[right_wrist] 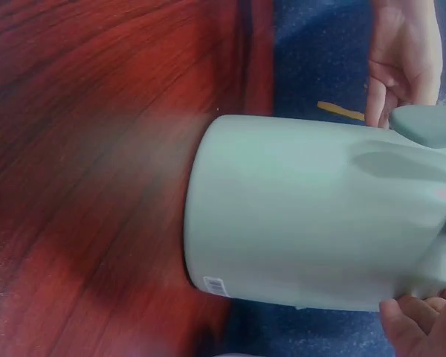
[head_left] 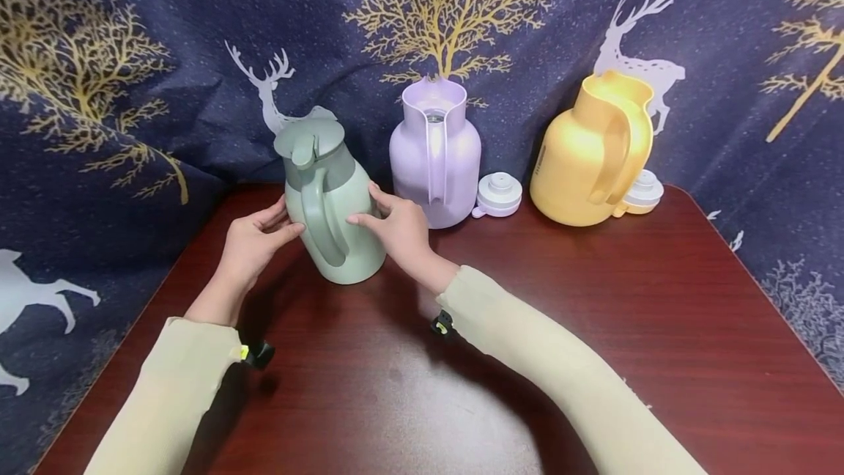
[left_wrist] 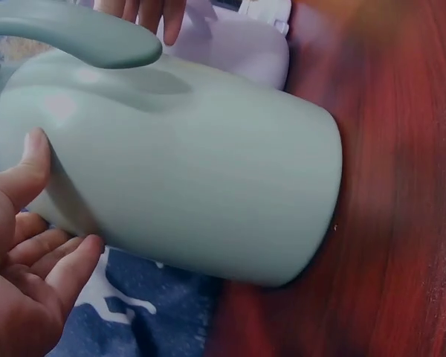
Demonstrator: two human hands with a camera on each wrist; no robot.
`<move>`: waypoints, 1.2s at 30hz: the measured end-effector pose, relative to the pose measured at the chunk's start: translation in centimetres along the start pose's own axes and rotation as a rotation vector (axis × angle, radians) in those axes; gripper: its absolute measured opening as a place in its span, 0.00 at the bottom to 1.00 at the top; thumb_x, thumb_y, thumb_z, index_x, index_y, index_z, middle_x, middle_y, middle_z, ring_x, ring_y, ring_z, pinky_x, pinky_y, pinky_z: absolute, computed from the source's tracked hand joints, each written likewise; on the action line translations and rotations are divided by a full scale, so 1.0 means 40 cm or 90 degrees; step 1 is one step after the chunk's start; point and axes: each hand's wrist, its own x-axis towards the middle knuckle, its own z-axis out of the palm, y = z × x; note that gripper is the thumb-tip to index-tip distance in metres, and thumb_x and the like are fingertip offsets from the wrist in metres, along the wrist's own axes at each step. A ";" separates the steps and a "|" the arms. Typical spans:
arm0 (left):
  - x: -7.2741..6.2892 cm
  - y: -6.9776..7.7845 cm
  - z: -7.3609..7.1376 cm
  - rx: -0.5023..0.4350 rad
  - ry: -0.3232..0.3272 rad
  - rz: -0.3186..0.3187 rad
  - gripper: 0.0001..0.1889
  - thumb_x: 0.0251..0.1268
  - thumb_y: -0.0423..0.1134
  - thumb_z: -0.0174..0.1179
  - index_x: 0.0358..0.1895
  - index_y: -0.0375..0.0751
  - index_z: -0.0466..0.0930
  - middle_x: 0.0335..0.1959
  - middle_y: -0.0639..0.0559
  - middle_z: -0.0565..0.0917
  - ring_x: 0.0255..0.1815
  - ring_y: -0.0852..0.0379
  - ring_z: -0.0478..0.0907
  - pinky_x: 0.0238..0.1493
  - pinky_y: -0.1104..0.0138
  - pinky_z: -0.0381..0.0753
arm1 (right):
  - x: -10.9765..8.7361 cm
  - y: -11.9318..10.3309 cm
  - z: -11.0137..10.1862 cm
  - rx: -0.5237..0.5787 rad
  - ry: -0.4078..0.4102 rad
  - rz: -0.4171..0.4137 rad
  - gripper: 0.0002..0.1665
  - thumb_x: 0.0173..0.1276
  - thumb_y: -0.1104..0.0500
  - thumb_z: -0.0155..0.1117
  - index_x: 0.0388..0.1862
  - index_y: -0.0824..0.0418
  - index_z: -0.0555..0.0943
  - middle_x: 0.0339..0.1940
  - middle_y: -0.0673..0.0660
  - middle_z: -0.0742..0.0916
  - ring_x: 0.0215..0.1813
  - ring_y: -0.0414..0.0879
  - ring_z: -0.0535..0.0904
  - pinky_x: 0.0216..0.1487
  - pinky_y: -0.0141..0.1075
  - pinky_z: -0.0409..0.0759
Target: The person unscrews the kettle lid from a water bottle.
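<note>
A pale green thermos jug [head_left: 349,215] with a darker green lid [head_left: 310,136] and handle [head_left: 323,222] stands at the left of the table. My left hand [head_left: 253,244] holds its left side, thumb on the front near the handle and fingers round the far side. From the right, my right hand [head_left: 402,229] grips the body, its thumb pointing toward the handle. In the right wrist view, a small label [right_wrist: 215,285] shows near the jug's base. The lid is on, so the jug's inside is hidden.
A lidless purple jug [head_left: 435,156] stands just right of the green one, beside its white-and-purple stopper [head_left: 499,194]. Farther right is a lidless yellow jug [head_left: 580,160] with a white-and-yellow stopper [head_left: 642,193]. A dark blue printed cloth [head_left: 198,13] hangs behind the reddish-brown table [head_left: 527,314].
</note>
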 end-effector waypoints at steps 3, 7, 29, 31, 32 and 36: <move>-0.015 0.012 0.008 0.014 0.007 0.008 0.32 0.66 0.32 0.68 0.72 0.34 0.67 0.67 0.33 0.74 0.44 0.90 0.75 0.47 0.88 0.77 | -0.014 0.004 -0.012 0.024 -0.002 -0.002 0.41 0.57 0.50 0.81 0.69 0.56 0.77 0.67 0.52 0.83 0.60 0.47 0.86 0.57 0.38 0.86; -0.036 0.025 0.026 0.020 0.018 0.012 0.32 0.64 0.32 0.70 0.70 0.32 0.70 0.63 0.33 0.77 0.41 0.91 0.76 0.46 0.87 0.77 | -0.038 0.009 -0.035 0.041 -0.004 0.001 0.40 0.57 0.52 0.81 0.68 0.57 0.78 0.66 0.54 0.83 0.59 0.48 0.87 0.56 0.39 0.87; -0.145 0.066 0.150 0.009 0.006 0.010 0.34 0.56 0.33 0.76 0.68 0.38 0.75 0.60 0.39 0.83 0.54 0.65 0.85 0.46 0.84 0.81 | -0.176 0.039 -0.175 -0.004 0.031 0.043 0.41 0.53 0.53 0.83 0.67 0.52 0.79 0.57 0.54 0.88 0.56 0.49 0.89 0.58 0.43 0.85; -0.153 0.070 0.158 0.008 0.004 0.006 0.35 0.56 0.34 0.77 0.68 0.38 0.75 0.60 0.39 0.83 0.57 0.56 0.85 0.46 0.84 0.81 | -0.187 0.042 -0.184 -0.002 0.032 0.046 0.41 0.52 0.53 0.83 0.67 0.52 0.80 0.58 0.54 0.88 0.56 0.49 0.89 0.58 0.43 0.85; -0.157 0.072 0.162 0.007 0.003 0.006 0.35 0.55 0.33 0.77 0.68 0.38 0.75 0.59 0.39 0.83 0.58 0.53 0.85 0.46 0.84 0.81 | -0.192 0.042 -0.189 -0.001 0.032 0.049 0.41 0.52 0.53 0.83 0.66 0.52 0.80 0.59 0.53 0.87 0.56 0.48 0.89 0.59 0.43 0.85; -0.169 0.081 0.176 0.003 -0.002 0.011 0.35 0.55 0.33 0.77 0.68 0.38 0.75 0.59 0.38 0.84 0.58 0.47 0.85 0.46 0.83 0.81 | -0.207 0.043 -0.208 -0.003 0.032 0.047 0.40 0.52 0.52 0.84 0.66 0.52 0.80 0.60 0.52 0.87 0.57 0.48 0.88 0.61 0.43 0.84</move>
